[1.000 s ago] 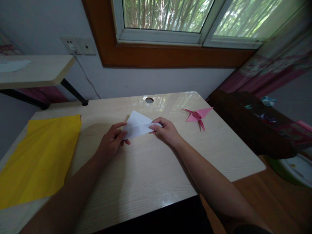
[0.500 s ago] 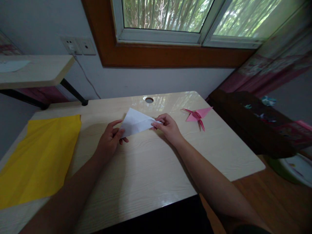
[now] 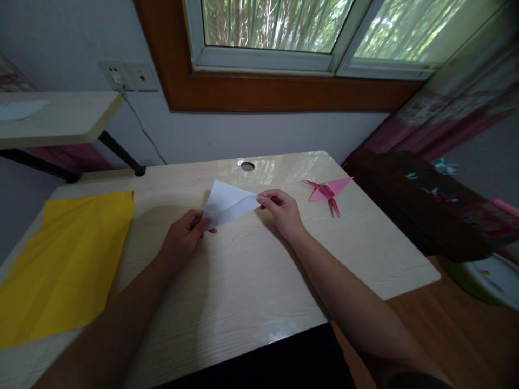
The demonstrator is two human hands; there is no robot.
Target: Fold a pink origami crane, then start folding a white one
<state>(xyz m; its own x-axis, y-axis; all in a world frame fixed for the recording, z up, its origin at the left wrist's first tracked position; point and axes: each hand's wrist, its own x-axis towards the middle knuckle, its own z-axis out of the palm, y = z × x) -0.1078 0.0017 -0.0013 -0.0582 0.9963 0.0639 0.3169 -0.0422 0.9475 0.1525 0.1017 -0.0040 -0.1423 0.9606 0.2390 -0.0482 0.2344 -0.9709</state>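
Note:
Between my two hands is a folded sheet of white paper (image 3: pixel 229 204), raised a little over the desk, with a crease running along it toward the right. My left hand (image 3: pixel 187 231) pinches its lower left corner, thumb on top and fingers behind. At the narrow right end, my right hand (image 3: pixel 281 212) grips the paper between thumb and fingertips; that tip is hidden by the fingers. To the right of my right hand lies a pink folded-paper figure (image 3: pixel 327 192) with thin pointed parts.
A yellow sheet (image 3: pixel 73 265) covers the left part of the pale wooden desk (image 3: pixel 251 292). A raised shelf (image 3: pixel 60 116) on black legs stands at the back left. The desk has a round cable hole (image 3: pixel 247 166) near the wall, below the window. Dark furniture (image 3: pixel 417 205) stands at the right.
My left fingers have closed in more on the paper's corner. My right hand has shifted slightly right, its thumb now nearer the tip. The pink figure and yellow sheet stay put.

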